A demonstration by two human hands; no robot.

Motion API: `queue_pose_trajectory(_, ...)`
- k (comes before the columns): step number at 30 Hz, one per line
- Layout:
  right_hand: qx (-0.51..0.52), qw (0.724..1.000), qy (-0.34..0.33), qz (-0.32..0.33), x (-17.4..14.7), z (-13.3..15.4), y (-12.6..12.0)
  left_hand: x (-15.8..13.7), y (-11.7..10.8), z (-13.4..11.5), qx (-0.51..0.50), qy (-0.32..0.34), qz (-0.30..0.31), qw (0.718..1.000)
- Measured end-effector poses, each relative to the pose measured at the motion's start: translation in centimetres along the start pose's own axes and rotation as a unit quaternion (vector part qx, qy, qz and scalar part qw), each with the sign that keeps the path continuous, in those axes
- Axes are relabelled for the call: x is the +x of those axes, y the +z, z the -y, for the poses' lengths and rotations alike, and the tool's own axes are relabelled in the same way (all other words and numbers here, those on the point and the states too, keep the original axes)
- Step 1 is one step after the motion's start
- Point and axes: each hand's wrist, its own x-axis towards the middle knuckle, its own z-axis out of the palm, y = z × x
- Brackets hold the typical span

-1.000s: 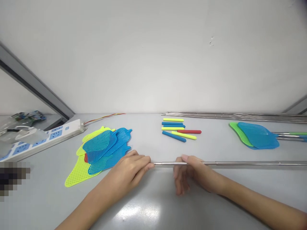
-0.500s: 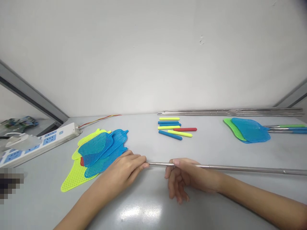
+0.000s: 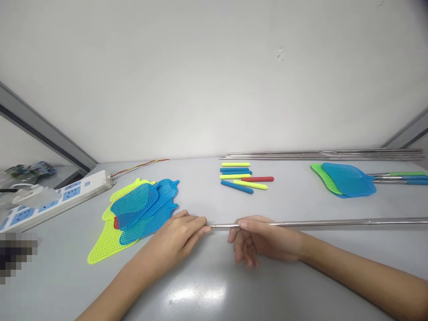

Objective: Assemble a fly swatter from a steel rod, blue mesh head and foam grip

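Observation:
A thin steel telescopic rod (image 3: 327,223) stretches sideways above the grey table, running out past the right edge of view. Its narrow left end is pinched in my left hand (image 3: 183,231), whose fingers hide the tip. Farther along, my right hand (image 3: 259,238) grips the rod between thumb and index finger, with the other fingers curled loosely below. Just left of my left hand lies a pile of perforated fly swatter heads, a blue one (image 3: 133,205) on top and a yellow-green one (image 3: 107,245) underneath.
Slim plastic handles, among them a red one (image 3: 257,179), lie mid-table. Several steel rods (image 3: 321,156) rest along the wall. Assembled fly swatters, the top one blue (image 3: 351,180), lie at right. A power strip (image 3: 70,194) with plugged cables stands at left.
The rod's right-hand part has swung slightly upward in view, so it lies nearly level. Both hands keep their hold on it; the right has risen a little.

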Motion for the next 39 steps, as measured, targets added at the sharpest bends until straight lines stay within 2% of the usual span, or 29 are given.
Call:
queue_pose_trajectory(15,0.02,0.999,-0.001,-0.025,0.1,0.1,0.1,0.0,-0.2,0.1,-0.023,-0.021,-0.009,0.999)
queue_pose_trajectory(23,0.015,0.999,-0.014,-0.033,0.2,0.0,0.2,0.1,-0.1,0.2,-0.056,-0.043,0.006,0.997)
queue_pose_trajectory(33,0.012,1.0,-0.027,-0.008,0.1,-0.1,-0.1,-0.6,-1.9,0.9,-0.057,-0.05,0.022,0.997)
queue_pose_trajectory(39,0.007,0.999,-0.039,-0.007,0.0,-0.3,-0.1,-0.9,-2.6,1.7,-0.013,-0.013,0.011,1.0)
